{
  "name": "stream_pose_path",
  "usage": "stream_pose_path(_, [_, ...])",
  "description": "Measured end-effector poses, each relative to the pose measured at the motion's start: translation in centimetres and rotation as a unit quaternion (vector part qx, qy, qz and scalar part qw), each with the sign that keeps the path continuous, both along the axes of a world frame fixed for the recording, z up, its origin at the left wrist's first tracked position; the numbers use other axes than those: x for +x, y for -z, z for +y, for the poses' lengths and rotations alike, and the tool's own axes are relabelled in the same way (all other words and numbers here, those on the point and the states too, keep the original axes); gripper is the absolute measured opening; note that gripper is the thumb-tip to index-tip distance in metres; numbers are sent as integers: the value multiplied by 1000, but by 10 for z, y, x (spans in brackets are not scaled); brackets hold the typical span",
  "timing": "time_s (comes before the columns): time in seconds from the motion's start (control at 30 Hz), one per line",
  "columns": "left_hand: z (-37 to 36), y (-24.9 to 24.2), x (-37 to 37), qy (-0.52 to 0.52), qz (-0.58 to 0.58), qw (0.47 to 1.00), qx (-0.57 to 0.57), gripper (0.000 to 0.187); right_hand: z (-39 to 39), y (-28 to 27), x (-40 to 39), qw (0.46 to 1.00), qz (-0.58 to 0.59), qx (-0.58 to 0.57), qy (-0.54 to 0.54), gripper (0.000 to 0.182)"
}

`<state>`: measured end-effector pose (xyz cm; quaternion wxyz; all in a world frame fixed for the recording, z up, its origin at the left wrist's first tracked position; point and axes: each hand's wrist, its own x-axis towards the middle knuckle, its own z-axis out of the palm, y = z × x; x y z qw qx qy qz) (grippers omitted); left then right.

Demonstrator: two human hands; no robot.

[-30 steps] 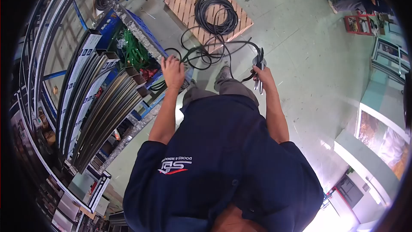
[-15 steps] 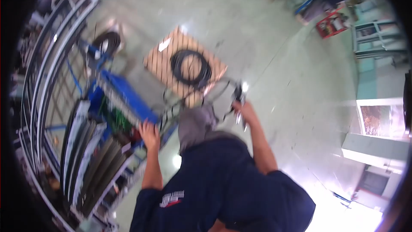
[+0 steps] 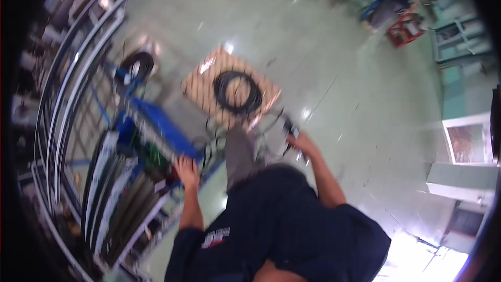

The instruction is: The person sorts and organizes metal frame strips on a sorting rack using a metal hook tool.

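Note:
My right hand (image 3: 302, 143) is closed around a dark hand tool with shiny parts (image 3: 290, 126), held out over the floor; blur hides its exact kind. A thin dark line loops near the tool toward the pallet. My left hand (image 3: 187, 171) has its fingers spread and lies at the edge of a blue cart (image 3: 166, 128), apparently touching it. Ahead of me, a black coil (image 3: 238, 92) of cable or strapping rests on a wooden slatted pallet (image 3: 201, 86).
Long curved-looking metal profiles (image 3: 68, 83) fill a rack on the left. Dark and pale panels (image 3: 112, 198) stand beside the cart. A wheel-like reel (image 3: 140, 65) is behind it. Far right, a person (image 3: 391, 5) is near a red crate (image 3: 406, 30).
The view has shifted, so the pallet and cart appear slightly lower and farther right. My left hand stays at the cart; my right hand still holds the tool.

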<state>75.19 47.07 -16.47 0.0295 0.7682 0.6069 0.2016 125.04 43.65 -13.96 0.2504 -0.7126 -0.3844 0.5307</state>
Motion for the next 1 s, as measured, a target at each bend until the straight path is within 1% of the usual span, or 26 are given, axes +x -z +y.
stream_pose_path(0.03, [0,-1,-3,4,16,1000,-21,20,0,-21,-7,999,-29,-17,0,35])
stream_pose_path(0.07, [1,0,-2,3,26,1000,-10,19,-1,-25,-6,998,-34,-48,-3,34])
stream_pose_path(0.1, [3,9,-6,1,25,1000,-17,19,-6,-16,-7,996,66,-12,53,31])
stream_pose_path(0.13, [7,13,-7,-5,26,999,-22,18,-9,-13,-7,994,85,-15,67,29])
stream_pose_path(0.17, [4,17,-9,-5,24,999,-25,18,-11,-25,-11,994,86,-21,64,28])
stream_pose_path(0.23, [-4,20,-11,-8,25,999,-37,17,-16,-29,-8,995,68,-63,26,27])
stream_pose_path(0.33, [-1,9,-8,-7,17,999,-35,16,-25,-20,-5,995,74,-56,32,29])
stream_pose_path(0.37, [-1,3,-6,-9,8,1000,-25,16,-25,-22,0,997,24,-79,-8,31])
stream_pose_path(0.4, [-3,6,-7,-3,5,1000,8,17,-31,-9,2,998,4,-59,-20,33])
stream_pose_path(0.43, [-1,10,-9,1,11,999,37,18,-31,-1,5,999,13,-45,-21,30])
stream_pose_path(0.47, [-1,17,-11,-9,19,999,29,20,-20,-15,1,998,8,-55,-25,29])
stream_pose_path(0.5, [-2,22,-14,-16,14,1000,-12,21,-14,-23,-6,994,87,-60,18,25])
stream_pose_path(0.57, [-2,16,-11,-18,5,999,-28,17,0,-21,-14,983,172,-48,38,21])
stream_pose_path(0.63, [-2,12,-9,-15,18,999,-28,18,21,-38,-32,972,229,-45,39,22])
stream_pose_path(0.67, [-2,12,-9,-15,20,999,-26,18,35,-43,-41,971,232,-49,9,22])
stream_pose_path(0.7, [-3,13,-10,-16,23,999,-25,18,51,-61,-55,966,255,-46,5,22])
stream_pose_path(0.77, [-3,16,-12,-20,27,999,-19,18,85,-68,-79,956,289,-1,-54,24])
stream_pose_path(0.83, [-4,20,-10,-24,29,999,-19,19,118,-134,-113,932,348,64,-82,29])
stream_pose_path(0.87, [-4,22,-11,-28,30,999,-25,20,137,-158,-122,926,338,91,-138,32])
stream_pose_path(0.9, [-4,24,-10,-29,28,999,-7,21,157,-182,-131,918,326,117,-194,34])
stream_pose_path(0.97, [2,28,-6,-47,-34,998,22,21,189,-242,-163,898,363,162,-189,39])
stream_pose_path(1.0, [16,44,-11,-93,-68,993,-8,21,204,-280,-179,893,334,229,-198,35])
